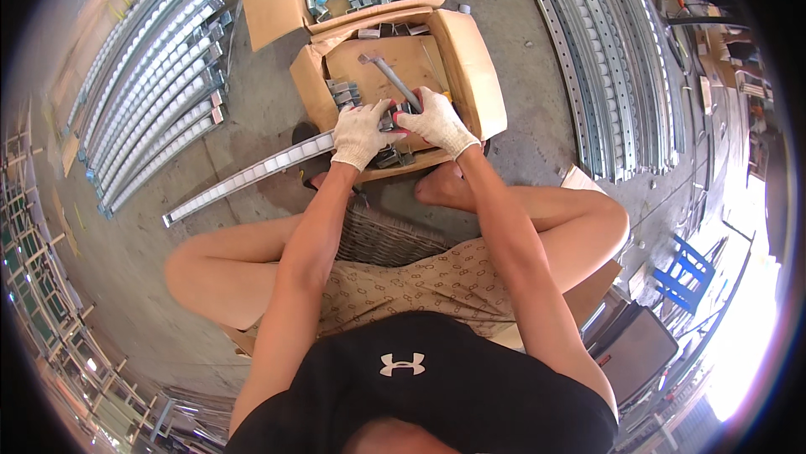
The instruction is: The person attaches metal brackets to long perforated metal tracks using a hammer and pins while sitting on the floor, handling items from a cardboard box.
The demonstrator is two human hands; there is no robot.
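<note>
Both my hands wear cream knit gloves and meet over an open cardboard box. My left hand is closed on the end of a long roller track, a metal channel with white rollers that slopes down to the left. A metal bracket shows between my hands at the track's end; whether it is fitted onto the track I cannot tell. My right hand, beside the bracket, is closed round a grey hammer-like tool, whose short crosspiece points away over the box. My right fingertips are partly hidden.
The near box holds a few metal brackets. Behind it, another box holds many brackets. Roller tracks lie stacked at left, and perforated metal rails at right. A blue plastic piece lies far right.
</note>
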